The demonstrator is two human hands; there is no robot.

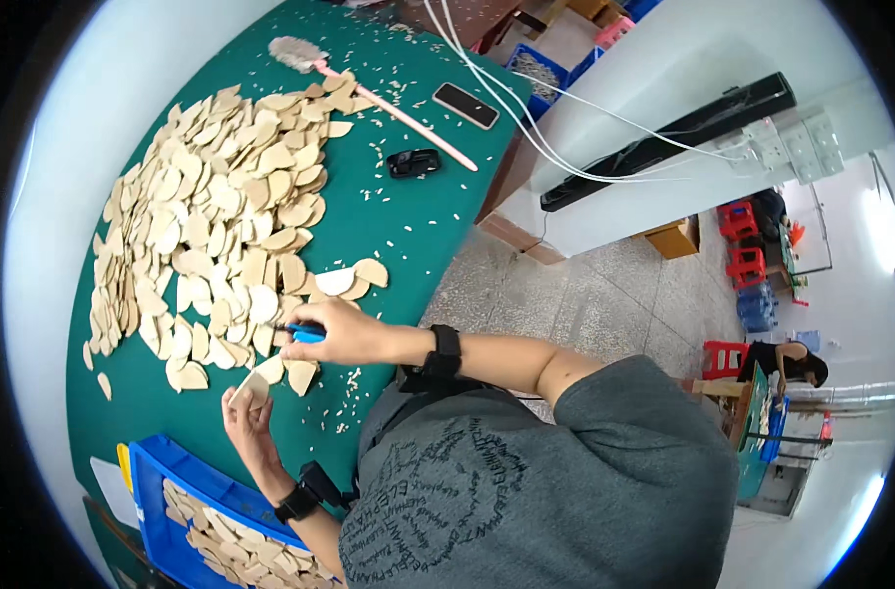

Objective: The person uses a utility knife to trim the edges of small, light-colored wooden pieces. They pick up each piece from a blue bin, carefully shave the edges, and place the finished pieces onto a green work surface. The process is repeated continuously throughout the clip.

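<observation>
My left hand grips a flat, pale wooden piece between thumb and fingers and holds it tilted up near the pile's edge. Just above it, my right hand is closed around a small blue-and-black hand tool; its exact kind is hard to make out. The tool is apart from the held piece. A large heap of half-round wooden pieces spreads over the green table beyond both hands.
A blue bin of similar pieces stands by my left forearm. On the table lie a pink-handled duster, a phone, a small black toy car and scattered chips. White cables hang past the table's edge. Another person works far off.
</observation>
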